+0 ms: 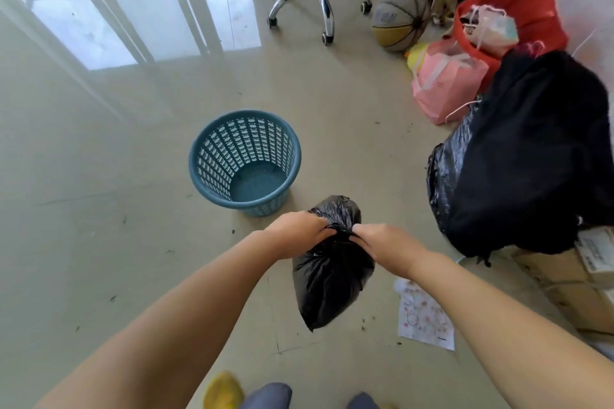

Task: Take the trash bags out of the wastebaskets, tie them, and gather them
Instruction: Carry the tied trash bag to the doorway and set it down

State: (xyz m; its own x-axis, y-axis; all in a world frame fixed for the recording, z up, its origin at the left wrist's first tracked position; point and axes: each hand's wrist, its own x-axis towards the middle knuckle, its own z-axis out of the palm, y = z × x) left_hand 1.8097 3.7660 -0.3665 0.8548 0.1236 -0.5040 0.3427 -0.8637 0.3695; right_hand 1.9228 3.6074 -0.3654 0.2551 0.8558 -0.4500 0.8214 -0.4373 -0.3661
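Observation:
A small black trash bag point(329, 282) hangs in the air in front of me, its neck gathered between my two hands. My left hand point(295, 232) grips the bunched plastic from the left and my right hand point(382, 242) grips it from the right, fingers closed on the twisted top. A loose flap of the bag sticks up behind my hands. A blue lattice wastebasket point(245, 163) stands upright on the floor just beyond, with no bag inside. A large black trash bag point(518, 156) lies on the floor at the right.
An office chair base point(320, 0) stands at the back. A ball point(397, 23), a pink bag point(445, 83) and a red bag point(508, 16) crowd the back right. Cardboard boxes point(571, 282) and a printed sheet point(423, 315) lie at the right. Glass doors are at the left.

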